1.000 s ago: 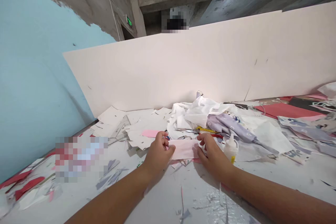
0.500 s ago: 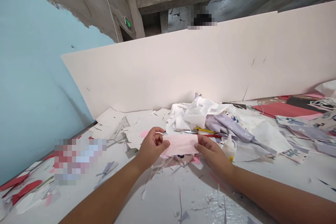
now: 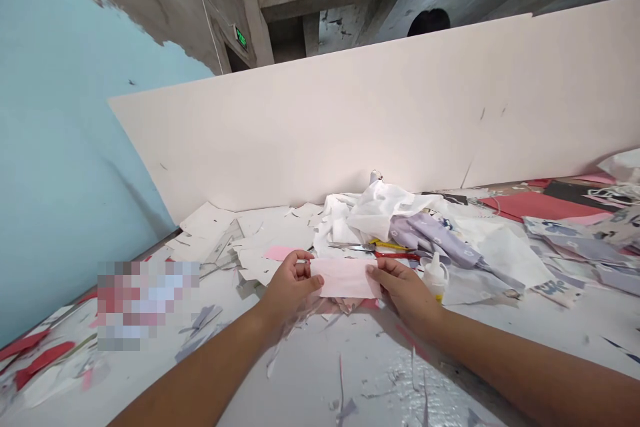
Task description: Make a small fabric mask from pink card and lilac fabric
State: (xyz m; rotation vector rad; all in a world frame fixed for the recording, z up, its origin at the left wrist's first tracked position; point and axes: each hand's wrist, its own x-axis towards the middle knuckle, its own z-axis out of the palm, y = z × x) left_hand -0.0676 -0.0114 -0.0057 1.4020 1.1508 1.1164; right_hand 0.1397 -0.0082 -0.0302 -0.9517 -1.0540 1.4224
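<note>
A pale pink rectangular piece (image 3: 347, 278), cloth or paper, is stretched between my two hands above the table. My left hand (image 3: 295, 283) pinches its left end, thumb on the front face. At the right end, my right hand (image 3: 400, 283) grips it the same way. Pink and patterned scraps (image 3: 350, 305) lie just below the piece. Behind it are scissors with red handles (image 3: 400, 255) and a yellow-handled tool (image 3: 387, 244). A small white glue bottle (image 3: 436, 277) stands just beyond my right hand.
White and lilac cloth (image 3: 433, 237) is heaped behind the tools. Red sheets (image 3: 540, 205) and patterned pieces lie at the right. Scraps cover much of the white table (image 3: 295, 380). A tall pale panel (image 3: 320, 127) borders the back, with the top of a person's head (image 3: 429, 21) beyond.
The pink piece looks flatter and more evenly stretched, and my right thumb has shifted slightly left on it. The view has moved slightly. Beyond the panel, the person's head appears farther right.
</note>
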